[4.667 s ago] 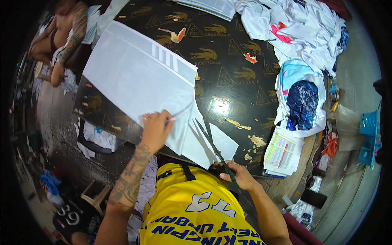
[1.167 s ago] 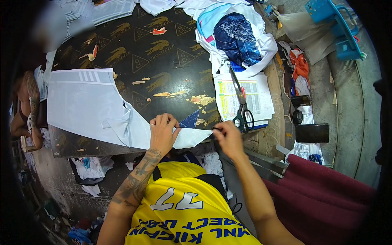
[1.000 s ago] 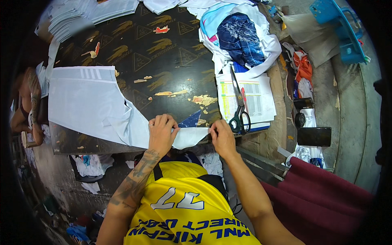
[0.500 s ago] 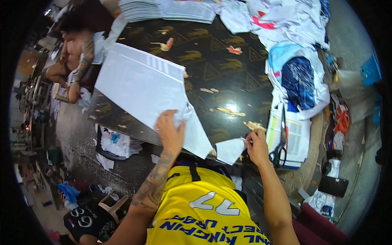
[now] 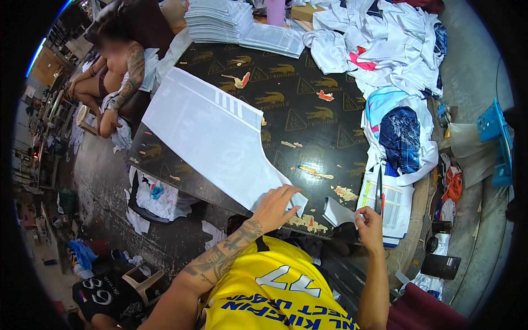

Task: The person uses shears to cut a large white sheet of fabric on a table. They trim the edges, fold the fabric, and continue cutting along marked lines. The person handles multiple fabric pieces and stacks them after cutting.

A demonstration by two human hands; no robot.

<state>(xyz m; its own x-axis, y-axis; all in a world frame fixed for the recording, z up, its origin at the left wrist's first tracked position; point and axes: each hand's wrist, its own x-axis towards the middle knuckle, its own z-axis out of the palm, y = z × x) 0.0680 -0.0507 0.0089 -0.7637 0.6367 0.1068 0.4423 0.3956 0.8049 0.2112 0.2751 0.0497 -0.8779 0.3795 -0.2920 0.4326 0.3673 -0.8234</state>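
A large white fabric panel (image 5: 206,135), with stripes near its far edge and a curved right side, lies across the dark table. My left hand (image 5: 276,209) is at its narrow near end, where the cloth is folded over between fingers and thumb. To the right, at the table's near edge, my right hand (image 5: 369,224) pinches the corner of a small white fabric piece (image 5: 336,213). This piece is bent and apart from the large panel. Black-handled scissors (image 5: 378,190) lie just beyond my right hand, on printed sheets (image 5: 397,206).
Neat stacks of folded white cloth (image 5: 220,22) stand at the far edge. Heaped white garments (image 5: 379,49) and a blue-patterned bundle (image 5: 400,132) fill the right side. The tabletop (image 5: 286,113) has peeled patches. A seated person (image 5: 118,77) is at the far left; another (image 5: 110,297) is lower left.
My left hand has slid right and nearer along the large panel to its narrow end, which is now folded. My right hand has moved right and nearer, with the small piece bending.
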